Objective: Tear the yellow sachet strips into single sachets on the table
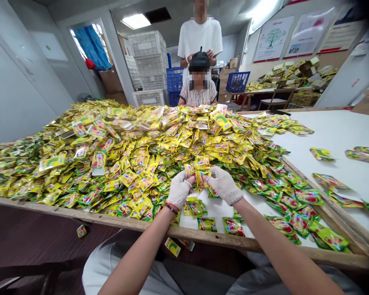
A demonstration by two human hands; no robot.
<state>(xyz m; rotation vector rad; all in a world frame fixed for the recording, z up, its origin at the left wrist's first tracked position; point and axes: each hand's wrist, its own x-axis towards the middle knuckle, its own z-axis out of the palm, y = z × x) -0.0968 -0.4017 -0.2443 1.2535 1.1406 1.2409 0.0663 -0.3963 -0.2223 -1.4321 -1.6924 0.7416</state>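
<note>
My left hand (178, 190), in a white fingertip-less glove, is closed on one side of a small yellow candy packet (199, 178). On the packet's other side, my right hand (224, 186), gloved the same way, pinches it between thumb and fingers. Both hands are over the front part of a large pile of yellow and green packets (141, 159). Below them, a few green packets (233, 226) lie on the white tabletop (189, 221) near its wooden edge. Glove and fingers partly hide the held packet.
A wooden strip (322, 196) divides the pile from a white surface at right with scattered packets (321, 154). Across the table sits a person in a striped shirt (199, 94); another in white stands behind. White crates (149, 57) are stacked behind. Fallen packets (81, 231) lie below the table.
</note>
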